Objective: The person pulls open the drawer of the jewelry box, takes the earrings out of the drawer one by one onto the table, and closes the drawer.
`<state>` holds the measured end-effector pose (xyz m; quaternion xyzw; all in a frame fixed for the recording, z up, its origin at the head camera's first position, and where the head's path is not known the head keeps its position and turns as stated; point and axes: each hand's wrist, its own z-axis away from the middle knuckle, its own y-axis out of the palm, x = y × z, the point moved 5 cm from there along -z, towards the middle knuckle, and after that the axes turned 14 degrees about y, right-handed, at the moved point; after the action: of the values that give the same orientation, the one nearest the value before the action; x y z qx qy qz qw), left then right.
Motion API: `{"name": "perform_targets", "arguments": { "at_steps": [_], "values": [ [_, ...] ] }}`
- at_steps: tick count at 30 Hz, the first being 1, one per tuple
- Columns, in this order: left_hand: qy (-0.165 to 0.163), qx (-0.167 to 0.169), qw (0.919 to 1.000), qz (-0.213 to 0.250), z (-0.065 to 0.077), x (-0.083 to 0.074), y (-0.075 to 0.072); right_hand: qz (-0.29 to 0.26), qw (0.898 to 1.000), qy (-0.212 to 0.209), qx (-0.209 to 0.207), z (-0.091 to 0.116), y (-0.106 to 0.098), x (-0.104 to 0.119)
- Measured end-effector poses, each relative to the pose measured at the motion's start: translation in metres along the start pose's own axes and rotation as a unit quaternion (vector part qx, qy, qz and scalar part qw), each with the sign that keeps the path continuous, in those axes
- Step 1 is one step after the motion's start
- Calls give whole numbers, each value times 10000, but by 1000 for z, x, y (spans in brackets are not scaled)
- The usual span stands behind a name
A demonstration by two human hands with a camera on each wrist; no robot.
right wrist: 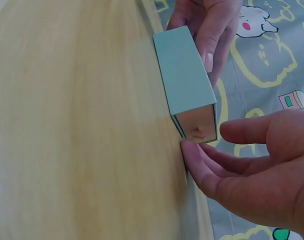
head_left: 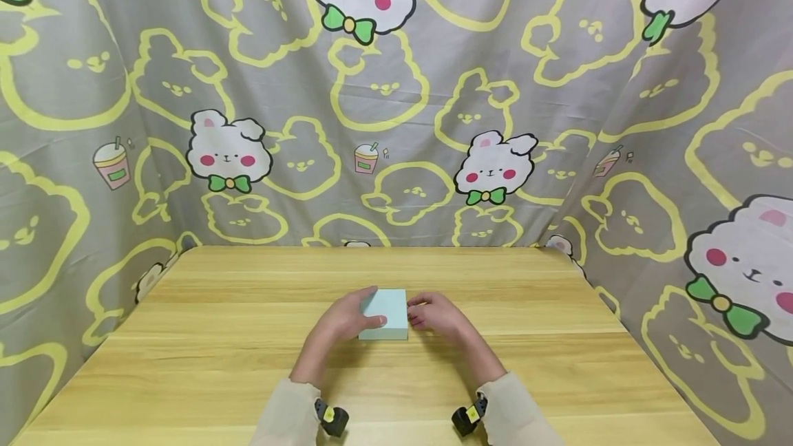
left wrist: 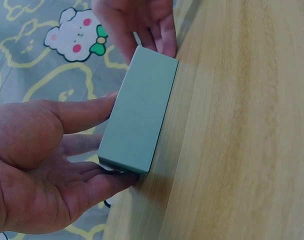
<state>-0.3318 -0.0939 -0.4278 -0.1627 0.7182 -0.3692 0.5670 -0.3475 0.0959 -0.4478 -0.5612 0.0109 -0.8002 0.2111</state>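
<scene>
Beige sleeves (head_left: 283,413) are nearest, at bottom. Pale green box (head_left: 393,307) lies lower centre on the tabletop (head_left: 204,356), probably light and stiff, best held by opposite sides. Left hand (head_left: 344,315) grips it; right hand (head_left: 437,314), loosely bent, is empty beside it.

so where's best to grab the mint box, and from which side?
Probably the left end, from the left: thumb on top, as the left hand has it. The box is a low, flat block, and its right end shows a brown panel edged in mint, which might slide.
</scene>
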Motion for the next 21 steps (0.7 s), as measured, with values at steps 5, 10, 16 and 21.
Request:
{"name": "perform_targets", "arguments": {
  "at_steps": [5, 10, 16, 21],
  "values": [
    [19, 27, 10000, -44, -1, 0, 1, 107, 9999, 26, 108, -2, 2, -3],
    [-2, 28, 10000, -16, -1, 0, 1, 114, 9999, 48, 84, -4, 3, -5],
    [-28, 6, 10000, 12, 0, 1, 1, 100, 9999, 36, 72, -6, 3, -5],
    [-49, -13, 9999, 97, 1, 0, 0, 73, 9999, -25, 103, -6, 3, -4]
  ]
}}
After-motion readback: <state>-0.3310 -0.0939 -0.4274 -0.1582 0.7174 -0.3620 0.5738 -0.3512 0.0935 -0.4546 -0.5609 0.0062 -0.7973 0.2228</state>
